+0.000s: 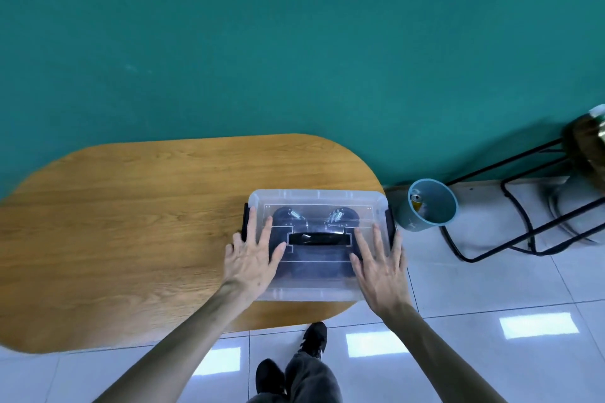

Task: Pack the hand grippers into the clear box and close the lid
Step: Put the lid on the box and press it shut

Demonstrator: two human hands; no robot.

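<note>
The clear box point(316, 293) stands at the right end of the wooden table point(131, 222) with its transparent lid point(316, 198) lying on top. Through the lid I see two dark hand grippers point(315, 216) with metal springs, side by side under the lid's black handle point(317, 239). My left hand point(253, 253) lies flat with spread fingers on the lid's left part, near the black left latch point(244, 216). My right hand point(381, 263) presses flat on the lid's right part, fingers straight, close to the black right latch point(390, 219).
A blue-grey bin point(430, 204) with a can inside stands on the tiled floor just right of the table. Farther right is a black metal frame point(523, 206) holding a brown object. My legs and black shoes point(312, 339) are below the table's near edge. A teal wall rises behind.
</note>
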